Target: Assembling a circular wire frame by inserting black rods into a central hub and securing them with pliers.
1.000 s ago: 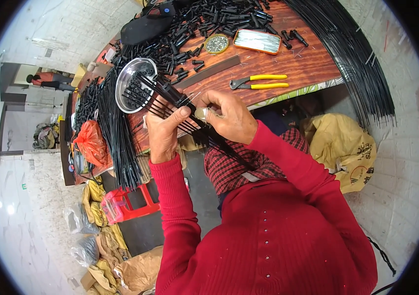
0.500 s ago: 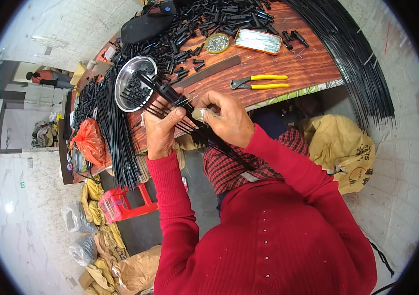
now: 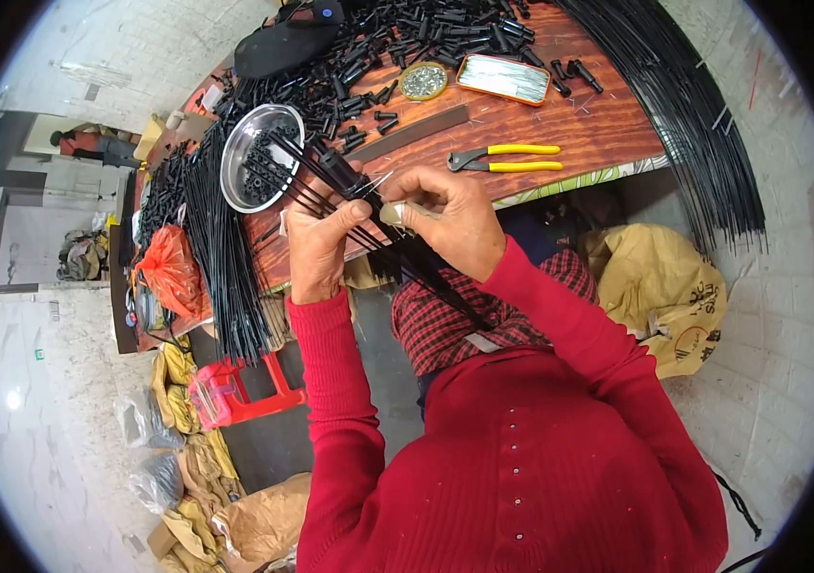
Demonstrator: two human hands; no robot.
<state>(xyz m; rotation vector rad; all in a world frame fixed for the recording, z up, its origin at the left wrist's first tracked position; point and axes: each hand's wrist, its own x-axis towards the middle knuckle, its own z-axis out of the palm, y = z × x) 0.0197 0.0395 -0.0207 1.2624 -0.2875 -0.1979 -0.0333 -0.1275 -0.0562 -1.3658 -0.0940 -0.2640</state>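
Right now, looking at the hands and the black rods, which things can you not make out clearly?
- Head view: the small pale piece in the right hand is half covered by its fingers; its kind is unclear.
- The left hand's grip on the black rods: their count is too fine to tell.
- The rods' lower ends run behind the right forearm.
- The metal bowl's contents are too small to identify.

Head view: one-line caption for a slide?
Both hands, left hand and right hand, hold a bundle of black rods above a wooden table near a metal bowl.
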